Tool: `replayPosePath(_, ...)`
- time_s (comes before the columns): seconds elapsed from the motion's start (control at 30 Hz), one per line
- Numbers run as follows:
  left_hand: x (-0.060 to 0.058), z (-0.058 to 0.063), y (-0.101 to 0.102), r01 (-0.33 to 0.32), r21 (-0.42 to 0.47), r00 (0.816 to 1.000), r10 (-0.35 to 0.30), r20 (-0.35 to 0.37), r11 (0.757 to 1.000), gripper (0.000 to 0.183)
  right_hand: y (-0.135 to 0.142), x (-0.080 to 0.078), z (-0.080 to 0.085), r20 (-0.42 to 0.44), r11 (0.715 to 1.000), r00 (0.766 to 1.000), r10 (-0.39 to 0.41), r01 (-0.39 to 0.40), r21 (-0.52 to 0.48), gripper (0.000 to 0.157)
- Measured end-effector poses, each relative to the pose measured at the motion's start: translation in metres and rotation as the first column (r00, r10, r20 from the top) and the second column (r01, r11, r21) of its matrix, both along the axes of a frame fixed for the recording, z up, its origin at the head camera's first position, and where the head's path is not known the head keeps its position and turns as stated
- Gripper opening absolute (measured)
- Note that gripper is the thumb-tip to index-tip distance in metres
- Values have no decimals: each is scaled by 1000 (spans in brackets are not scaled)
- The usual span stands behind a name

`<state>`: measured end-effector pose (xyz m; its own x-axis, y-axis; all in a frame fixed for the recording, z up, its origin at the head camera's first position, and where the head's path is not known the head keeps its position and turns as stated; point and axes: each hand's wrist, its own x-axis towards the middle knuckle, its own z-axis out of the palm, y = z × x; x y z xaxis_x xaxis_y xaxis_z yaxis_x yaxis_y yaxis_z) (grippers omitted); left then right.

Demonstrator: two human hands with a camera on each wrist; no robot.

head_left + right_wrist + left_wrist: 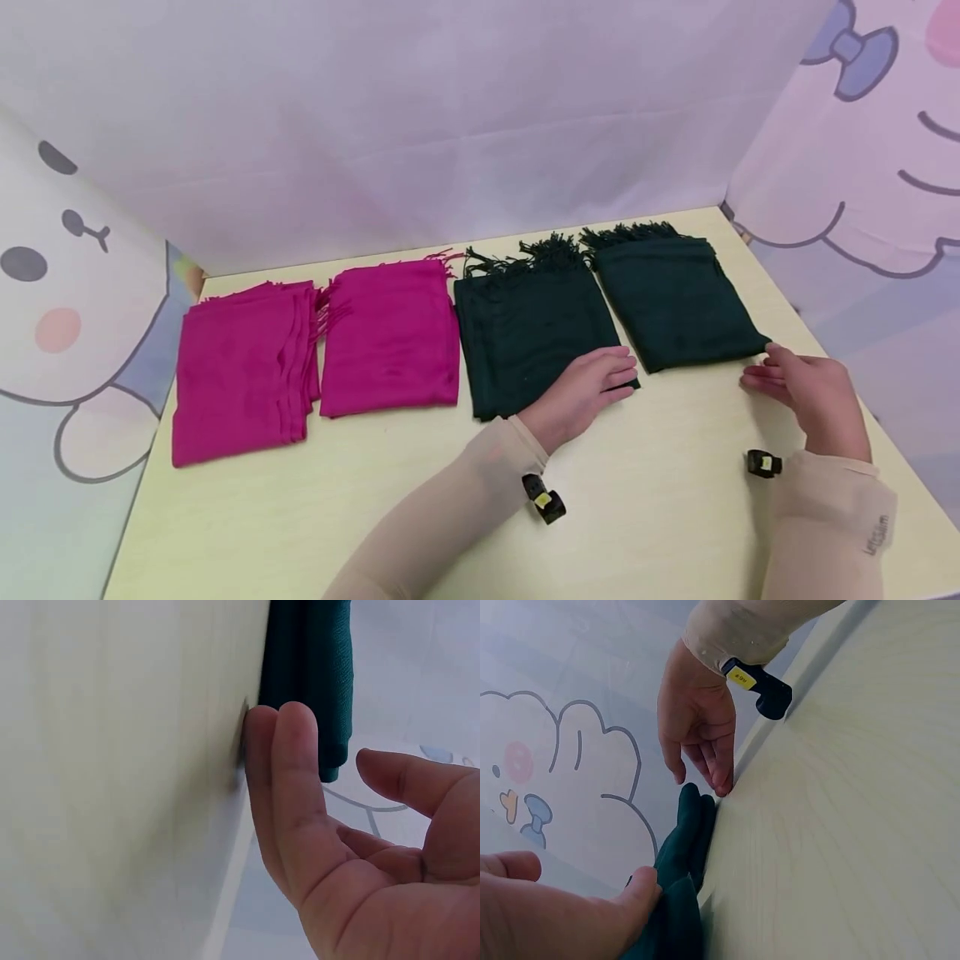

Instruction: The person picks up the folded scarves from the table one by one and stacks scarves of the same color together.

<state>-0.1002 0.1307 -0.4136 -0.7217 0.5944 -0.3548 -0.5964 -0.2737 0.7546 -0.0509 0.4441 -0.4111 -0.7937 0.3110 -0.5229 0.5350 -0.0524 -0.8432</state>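
Two folded dark green scarves with fringes lie side by side on the right half of the table. My left hand (581, 396) rests at the near right corner of the inner green scarf (525, 333), its fingers fairly straight. Beside the near right corner of the outer green scarf (678, 304) is my right hand (817, 400). In the right wrist view the thumb (412, 780) stands apart from the extended fingers (296, 765), and the scarf's folded edge (330, 690) shows just beyond them. Nothing is pinched between them.
Two folded magenta scarves, a left one (240, 375) and a second (393, 337), lie on the left half of the pale wooden table (630, 500). Behind the table hangs a pale cloth backdrop (450, 125). Cartoon-printed cloth (885, 208) borders both sides.
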Motion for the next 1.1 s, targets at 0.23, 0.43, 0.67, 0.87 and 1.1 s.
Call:
replayPosePath(0.23,0,-4,16,-68,54,992,62,114,996,40,1,-15,0,-40,976,998,-48,39,-214,39)
replayPosePath(0.43,0,-4,22,-62,78,985,48,167,995,57,1,-25,-2,-3,973,998,-59,57,-224,50)
replayPosePath(0.67,-1,-10,29,-50,85,977,31,213,995,54,3,-30,-6,17,949,994,-103,104,-298,47)
replayPosePath(0.87,-1,-12,32,-60,98,972,35,234,993,51,1,-32,-10,-17,968,999,-32,27,-248,17)
replayPosePath(1.1,-5,-11,40,-87,134,959,47,280,987,50,-6,-35,-4,-62,989,998,-25,16,-144,40)
